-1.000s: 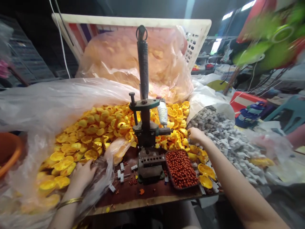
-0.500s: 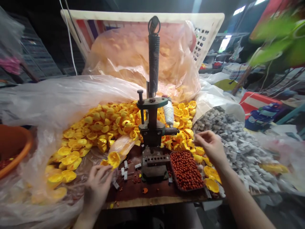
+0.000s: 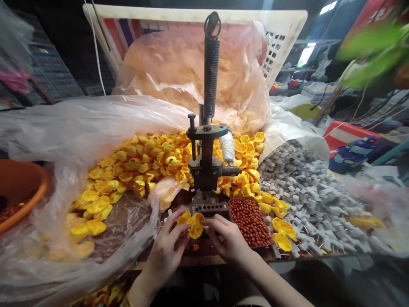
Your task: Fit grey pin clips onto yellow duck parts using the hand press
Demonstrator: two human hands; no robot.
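Observation:
A yellow plastic shell piece [image 3: 196, 226], with two hollow cups side by side, is pinched in the fingers of my left hand [image 3: 168, 243], just in front of the hand press's base. My right hand [image 3: 229, 239] meets the right edge of that shell, fingers closed together. Whether a small part is between its fingertips I cannot make out. Behind both hands stands the dark hand press [image 3: 207, 170], with a tall coil spring on top and a metal block with a row of holes low down.
Close to my right hand is a tray of small red-brown beads [image 3: 249, 222]. Many yellow shells [image 3: 140, 160] are heaped behind the press, and grey blocks with metal pins [image 3: 303, 192] to the right. Plastic sheeting [image 3: 79, 123] and an orange tub [image 3: 38, 187] lie left.
My left hand has carried the yellow shell rightwards to the front of the press. My right hand has come left from beside the grey blocks to meet it.

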